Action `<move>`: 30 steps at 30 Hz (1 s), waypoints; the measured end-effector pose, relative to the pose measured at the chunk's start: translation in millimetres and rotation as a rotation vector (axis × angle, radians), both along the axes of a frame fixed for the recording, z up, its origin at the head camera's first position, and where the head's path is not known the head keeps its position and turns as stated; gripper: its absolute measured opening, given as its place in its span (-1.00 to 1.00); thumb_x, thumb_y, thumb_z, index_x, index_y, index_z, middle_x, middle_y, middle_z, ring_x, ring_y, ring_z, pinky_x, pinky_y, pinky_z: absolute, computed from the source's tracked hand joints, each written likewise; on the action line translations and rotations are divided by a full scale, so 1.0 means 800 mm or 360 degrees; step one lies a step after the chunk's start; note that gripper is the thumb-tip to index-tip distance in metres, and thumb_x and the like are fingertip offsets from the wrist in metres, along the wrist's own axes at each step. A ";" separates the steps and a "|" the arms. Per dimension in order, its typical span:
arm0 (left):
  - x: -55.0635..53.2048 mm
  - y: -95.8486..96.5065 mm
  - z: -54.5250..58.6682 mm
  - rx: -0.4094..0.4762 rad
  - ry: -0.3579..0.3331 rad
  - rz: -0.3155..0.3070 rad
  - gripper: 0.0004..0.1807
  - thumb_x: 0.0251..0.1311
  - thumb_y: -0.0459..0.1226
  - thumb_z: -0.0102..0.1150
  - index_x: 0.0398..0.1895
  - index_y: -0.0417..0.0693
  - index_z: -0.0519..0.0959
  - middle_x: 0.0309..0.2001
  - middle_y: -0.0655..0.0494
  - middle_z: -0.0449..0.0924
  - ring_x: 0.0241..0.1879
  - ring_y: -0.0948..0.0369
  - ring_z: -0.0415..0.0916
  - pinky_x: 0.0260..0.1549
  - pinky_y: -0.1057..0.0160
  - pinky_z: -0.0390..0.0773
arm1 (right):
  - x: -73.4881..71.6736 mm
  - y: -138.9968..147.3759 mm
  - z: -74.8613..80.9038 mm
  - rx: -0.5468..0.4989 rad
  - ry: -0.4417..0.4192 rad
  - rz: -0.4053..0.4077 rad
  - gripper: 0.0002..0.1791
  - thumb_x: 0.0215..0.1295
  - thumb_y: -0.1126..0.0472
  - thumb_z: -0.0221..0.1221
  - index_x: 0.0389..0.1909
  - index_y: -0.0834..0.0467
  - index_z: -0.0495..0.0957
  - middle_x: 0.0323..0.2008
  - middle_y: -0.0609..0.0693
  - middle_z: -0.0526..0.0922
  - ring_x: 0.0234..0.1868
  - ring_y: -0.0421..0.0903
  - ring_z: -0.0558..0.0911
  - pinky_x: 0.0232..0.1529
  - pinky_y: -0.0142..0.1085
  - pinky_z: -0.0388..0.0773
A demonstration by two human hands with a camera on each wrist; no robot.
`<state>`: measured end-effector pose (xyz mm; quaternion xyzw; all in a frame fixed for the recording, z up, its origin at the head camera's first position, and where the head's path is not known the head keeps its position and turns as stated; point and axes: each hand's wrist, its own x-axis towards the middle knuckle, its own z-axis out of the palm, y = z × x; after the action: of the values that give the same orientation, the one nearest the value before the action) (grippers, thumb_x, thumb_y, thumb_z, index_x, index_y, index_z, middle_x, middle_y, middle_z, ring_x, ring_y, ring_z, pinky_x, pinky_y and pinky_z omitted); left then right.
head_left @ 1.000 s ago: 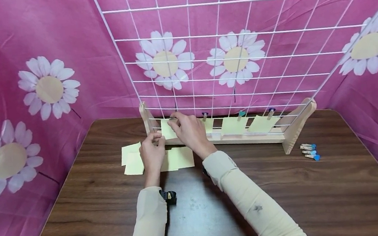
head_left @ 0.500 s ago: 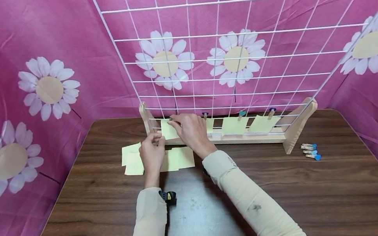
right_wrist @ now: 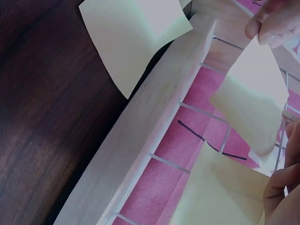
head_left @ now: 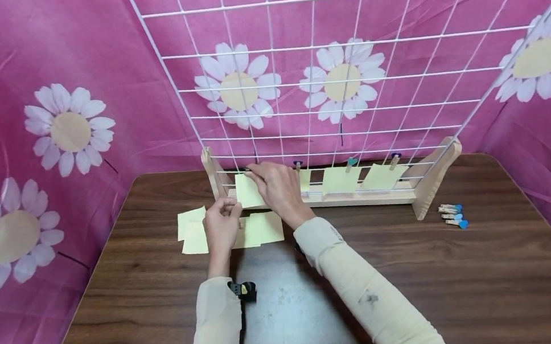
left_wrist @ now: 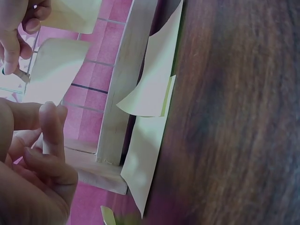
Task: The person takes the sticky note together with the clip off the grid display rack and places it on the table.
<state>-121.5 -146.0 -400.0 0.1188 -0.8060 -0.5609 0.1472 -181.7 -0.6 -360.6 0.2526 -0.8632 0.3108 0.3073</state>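
Work at the wire grid [head_left: 285, 1]: held yellow note [head_left: 249, 190] stands in front of the lowest wires, toward the left end of the wooden stand [head_left: 361, 200]. 3 other notes hang to its right, each under its own clothespin: the near note [head_left: 305, 181] partly hidden, the middle note [head_left: 341, 181] and the end note [head_left: 382, 177] in fuller view.

Risks (judgement):
1. Pin catches paper but misses the wire; note would drop on release. Cause: paper covers the wire at the bite. Cannot tell whether the wire is inside the pin.
2. Note hangs crooked. Cause: a pull from the lower corner while the pin closes. It looks bowed in both wrist views.
3. Neighbouring note knocked askew. Cause: right hand sits close in front of it.

Hands:
- Left hand [head_left: 222, 227]: narrow pinch, thumb against finger, on the note's lower left corner.
- Right hand [head_left: 280, 194]: narrow pinch on a small wooden clothespin [left_wrist: 22, 74] at the note's upper edge; exact pin opening not clear.

Stock on desk [head_left: 475, 285]: loose notes [head_left: 267, 228] in front of the stand, more beneath and left of the left hand; spare clothespins [head_left: 452, 216] bunched beyond the stand's right end.
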 end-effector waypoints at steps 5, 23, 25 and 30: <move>0.004 0.002 0.002 0.0138 0.0024 -0.0066 -0.88 0.24 -0.40 0.26 -0.20 -0.26 0.68 -0.34 -0.13 0.71 -0.55 -0.23 0.64 -0.63 0.40 0.47 | 0.003 0.007 0.005 -0.0097 0.0041 -0.0011 -0.79 0.33 0.11 0.34 -0.13 0.12 0.79 -0.36 0.00 0.78 -0.46 -0.05 0.73 -0.51 -0.23 0.57; 0.019 0.001 -0.008 0.0356 -0.0070 -0.0234 -0.89 0.31 -0.39 0.24 -0.18 -0.29 0.64 -0.28 -0.13 0.65 -0.63 0.05 0.56 -0.57 0.28 0.52 | 0.032 0.064 0.009 -0.0337 -0.0035 0.0027 -0.77 0.28 0.20 0.39 -0.17 0.29 0.78 -0.28 0.15 0.78 -0.56 -0.07 0.66 -0.49 -0.21 0.57; 0.021 0.000 -0.009 0.0352 -0.0063 -0.0234 -0.90 0.32 -0.39 0.24 -0.19 -0.28 0.64 -0.30 -0.11 0.65 -0.63 0.04 0.56 -0.58 0.28 0.51 | 0.035 0.072 0.009 -0.0352 -0.0049 0.0023 -0.77 0.28 0.21 0.39 -0.18 0.30 0.77 -0.26 0.16 0.78 -0.54 -0.05 0.68 -0.49 -0.21 0.59; 0.024 -0.002 -0.011 0.0359 -0.0046 -0.0245 -0.89 0.32 -0.40 0.23 -0.19 -0.31 0.63 -0.30 -0.12 0.65 -0.64 0.10 0.55 -0.61 0.31 0.49 | 0.040 0.095 0.008 -0.0377 -0.0082 0.0005 -0.78 0.29 0.22 0.38 -0.16 0.30 0.77 -0.33 0.15 0.78 -0.55 -0.05 0.66 -0.48 -0.19 0.60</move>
<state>-102.5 -147.6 -408.8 0.0805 -0.7466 -0.6558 0.0778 -149.5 75.2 -354.1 0.2079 -0.8277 0.4175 0.3120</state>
